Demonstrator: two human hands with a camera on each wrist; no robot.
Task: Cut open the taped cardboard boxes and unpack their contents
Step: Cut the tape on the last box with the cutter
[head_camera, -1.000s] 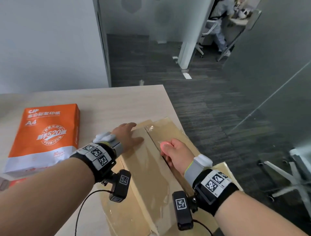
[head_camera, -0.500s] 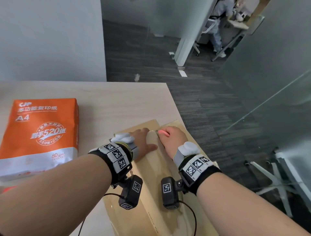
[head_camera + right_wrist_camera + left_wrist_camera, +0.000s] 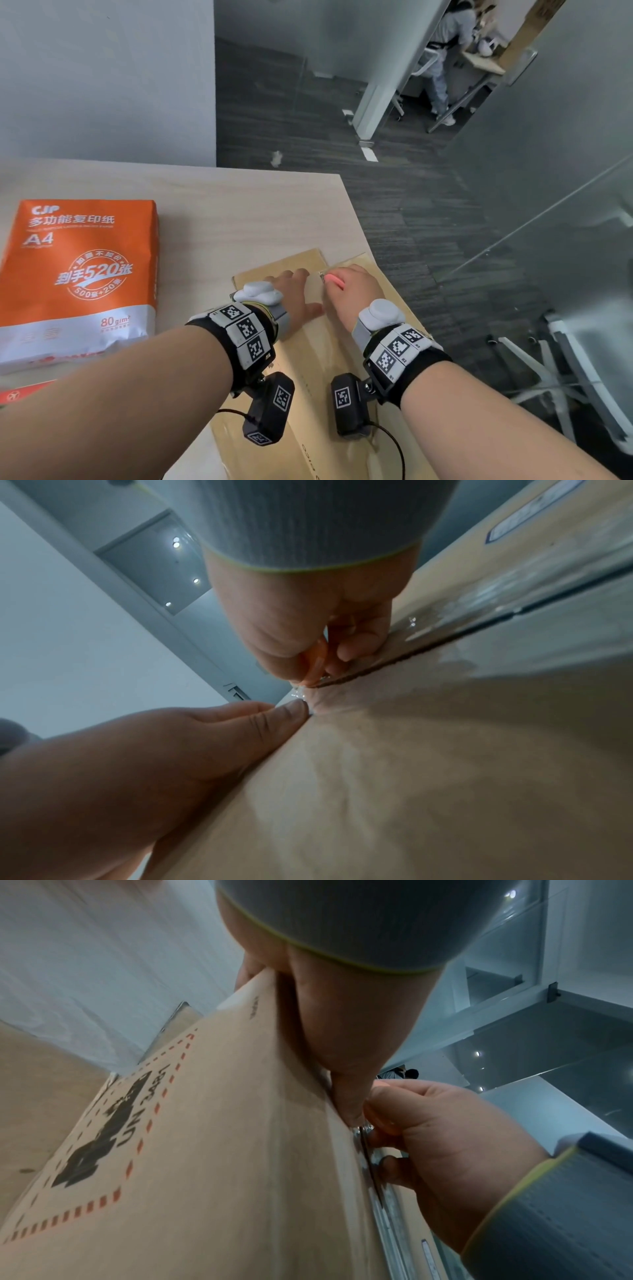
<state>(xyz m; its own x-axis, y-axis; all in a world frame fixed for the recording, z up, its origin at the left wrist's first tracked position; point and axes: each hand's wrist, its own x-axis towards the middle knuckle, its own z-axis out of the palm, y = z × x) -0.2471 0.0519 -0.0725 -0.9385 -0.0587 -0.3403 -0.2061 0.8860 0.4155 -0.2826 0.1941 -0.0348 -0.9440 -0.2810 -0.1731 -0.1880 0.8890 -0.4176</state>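
A brown cardboard box (image 3: pixel 315 356) lies at the table's right edge, with clear tape along its top seam (image 3: pixel 479 626). My left hand (image 3: pixel 291 294) lies flat on the left flap, its thumb pressed beside the seam (image 3: pixel 346 1096). My right hand (image 3: pixel 352 291) grips a small orange cutter (image 3: pixel 334 281) at the far end of the seam. In the right wrist view the cutter (image 3: pixel 313 666) touches the tape at the box's far edge, and the seam behind it shows as a dark open slit. The blade itself is hidden.
An orange ream of A4 paper (image 3: pixel 78 267) lies on the wooden table (image 3: pixel 239 212) to the left of the box. The table ends just right of the box, with grey carpet, a glass wall and a chair base (image 3: pixel 548 377) beyond. A person sits far back (image 3: pixel 448 51).
My right hand has drawn the cutter along the seam away from me to the box's far end. The left hand has slid forward on the flap beside it.
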